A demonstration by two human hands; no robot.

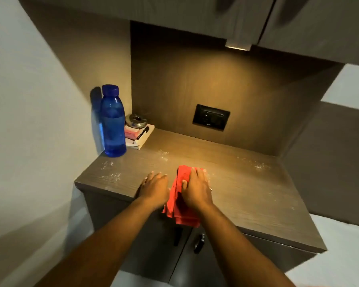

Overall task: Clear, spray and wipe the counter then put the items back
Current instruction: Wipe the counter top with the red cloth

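Note:
A folded red cloth [179, 204] lies at the front edge of the wooden counter [247, 189], its lower end hanging over the edge. My right hand [197, 189] presses flat on top of the cloth. My left hand [154, 188] rests flat on the bare counter just left of the cloth, fingers apart, holding nothing. Patches of white spray droplets [259, 165] dot the counter surface. A blue water bottle [113, 121] stands upright at the back left corner. Beside it is a small stack with a notepad [142, 139], a pen [142, 134] and a roll of tape [136, 121].
A black wall socket [211, 117] sits in the back panel. Overhead cabinets [216, 19] hang above with a lit strip underneath. Cabinet doors with dark handles [199, 243] are below the counter. A white wall runs along the left.

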